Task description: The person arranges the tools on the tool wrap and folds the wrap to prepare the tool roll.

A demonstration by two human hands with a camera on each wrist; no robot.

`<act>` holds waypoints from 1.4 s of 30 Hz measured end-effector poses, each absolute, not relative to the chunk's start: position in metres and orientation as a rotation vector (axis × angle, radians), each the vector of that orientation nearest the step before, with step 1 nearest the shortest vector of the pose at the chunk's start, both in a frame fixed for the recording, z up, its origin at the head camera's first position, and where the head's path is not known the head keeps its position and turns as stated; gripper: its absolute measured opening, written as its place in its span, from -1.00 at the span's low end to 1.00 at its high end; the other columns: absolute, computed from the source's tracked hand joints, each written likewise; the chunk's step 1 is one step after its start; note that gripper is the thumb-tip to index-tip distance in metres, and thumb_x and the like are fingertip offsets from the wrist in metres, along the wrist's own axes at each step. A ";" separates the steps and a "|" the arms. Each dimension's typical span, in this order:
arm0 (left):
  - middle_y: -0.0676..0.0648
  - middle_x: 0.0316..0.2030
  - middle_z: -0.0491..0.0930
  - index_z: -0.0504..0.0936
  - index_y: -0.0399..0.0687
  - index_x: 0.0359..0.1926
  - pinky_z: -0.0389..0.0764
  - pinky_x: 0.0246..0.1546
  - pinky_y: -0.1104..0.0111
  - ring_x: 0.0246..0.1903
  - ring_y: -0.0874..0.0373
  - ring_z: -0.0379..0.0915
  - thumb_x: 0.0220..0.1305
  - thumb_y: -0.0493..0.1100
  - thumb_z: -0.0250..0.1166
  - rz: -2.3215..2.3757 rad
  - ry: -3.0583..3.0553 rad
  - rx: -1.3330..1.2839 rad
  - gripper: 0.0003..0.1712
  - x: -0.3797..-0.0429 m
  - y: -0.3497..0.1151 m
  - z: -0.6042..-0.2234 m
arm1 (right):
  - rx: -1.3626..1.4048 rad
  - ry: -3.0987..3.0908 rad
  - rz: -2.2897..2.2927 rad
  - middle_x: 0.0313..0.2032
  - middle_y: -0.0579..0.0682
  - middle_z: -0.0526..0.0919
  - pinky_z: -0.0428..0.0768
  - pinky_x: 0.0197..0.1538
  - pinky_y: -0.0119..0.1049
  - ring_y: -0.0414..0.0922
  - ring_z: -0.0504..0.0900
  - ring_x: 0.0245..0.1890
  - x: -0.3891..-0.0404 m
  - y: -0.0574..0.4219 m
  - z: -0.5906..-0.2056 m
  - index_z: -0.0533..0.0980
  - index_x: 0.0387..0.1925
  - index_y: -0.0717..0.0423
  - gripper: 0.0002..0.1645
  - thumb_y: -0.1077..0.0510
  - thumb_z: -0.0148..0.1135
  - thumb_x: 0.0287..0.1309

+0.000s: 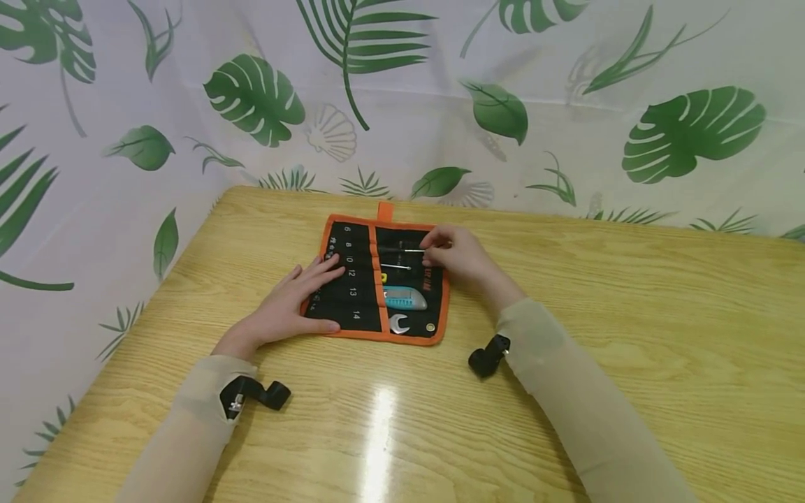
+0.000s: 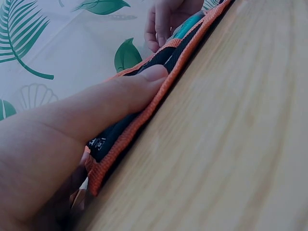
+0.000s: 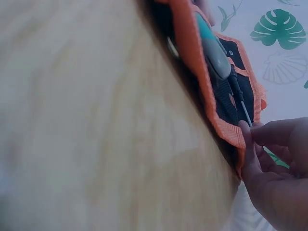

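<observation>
A black tool roll [image 1: 361, 304] with orange edging lies unfolded on the table, its pockets numbered in white. My left hand [image 1: 283, 307] rests on its left side with fingers spread; in the left wrist view the thumb [image 2: 125, 91] lies along the near edge. At the upper right of the roll, my right hand [image 1: 464, 257] pinches the thin metal shaft of a screwdriver [image 3: 246, 113], whose black handle points into a pocket. Below sit another thin metal shaft [image 1: 396, 265], a teal and grey utility knife [image 1: 409, 299] and an open-end wrench [image 1: 398, 323], partly hidden in pockets.
The roll lies on a wood-grain table [image 1: 566, 300] toward its back edge. A white cloth [image 1: 402, 147] with green leaf prints hangs behind and to the left. An orange strap [image 1: 386, 211] sticks out from the roll's far side.
</observation>
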State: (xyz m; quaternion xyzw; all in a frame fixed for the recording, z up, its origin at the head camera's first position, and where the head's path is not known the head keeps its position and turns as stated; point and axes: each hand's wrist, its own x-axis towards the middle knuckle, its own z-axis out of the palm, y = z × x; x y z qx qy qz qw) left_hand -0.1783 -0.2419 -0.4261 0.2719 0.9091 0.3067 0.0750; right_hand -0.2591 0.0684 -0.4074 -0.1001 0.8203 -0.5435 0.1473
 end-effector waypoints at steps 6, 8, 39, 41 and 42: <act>0.05 0.49 -0.12 0.12 0.10 0.48 -0.32 0.39 -0.02 0.46 0.01 -0.34 0.02 0.22 0.43 0.932 2.727 0.822 0.07 -0.179 -0.242 -0.427 | -0.260 2.326 -1.623 -0.17 0.19 0.56 0.63 -0.13 -0.31 -0.11 0.63 -0.28 -0.260 0.069 -0.412 0.52 -0.12 0.38 -0.83 0.36 0.07 0.31; 0.05 0.49 -0.12 0.12 0.10 0.48 -0.32 0.39 -0.02 0.46 0.01 -0.34 0.02 0.22 0.43 0.930 2.730 0.823 0.07 -0.179 -0.242 -0.427 | -0.281 2.341 -1.625 -0.18 0.19 0.58 0.64 -0.15 -0.32 -0.11 0.63 -0.29 -0.260 0.067 -0.414 0.53 -0.14 0.38 -0.83 0.37 0.08 0.30; 0.04 0.49 -0.12 0.13 0.08 0.47 -0.32 0.39 -0.02 0.46 -0.02 -0.34 0.00 0.21 0.45 0.932 2.720 0.812 0.08 -0.178 -0.241 -0.424 | -0.571 2.671 -1.270 -0.26 0.05 0.68 0.59 -0.19 -0.28 -0.10 0.61 -0.30 -0.263 0.024 -0.403 0.66 -0.25 0.20 -0.88 0.27 0.25 0.22; 0.04 0.49 -0.12 0.14 0.08 0.47 -0.31 0.38 -0.03 0.46 -0.03 -0.34 0.00 0.21 0.45 0.934 2.721 0.817 0.08 -0.178 -0.242 -0.425 | -0.567 2.685 -1.252 -0.26 0.04 0.69 0.59 -0.19 -0.28 -0.10 0.62 -0.30 -0.262 0.022 -0.402 0.67 -0.25 0.19 -0.89 0.26 0.26 0.21; 0.04 0.49 -0.12 0.13 0.08 0.47 -0.31 0.38 -0.03 0.46 -0.03 -0.34 0.00 0.21 0.45 0.933 2.722 0.818 0.08 -0.179 -0.242 -0.426 | -0.564 2.691 -1.246 -0.26 0.04 0.69 0.59 -0.19 -0.28 -0.10 0.62 -0.30 -0.262 0.021 -0.401 0.67 -0.25 0.18 -0.89 0.26 0.26 0.22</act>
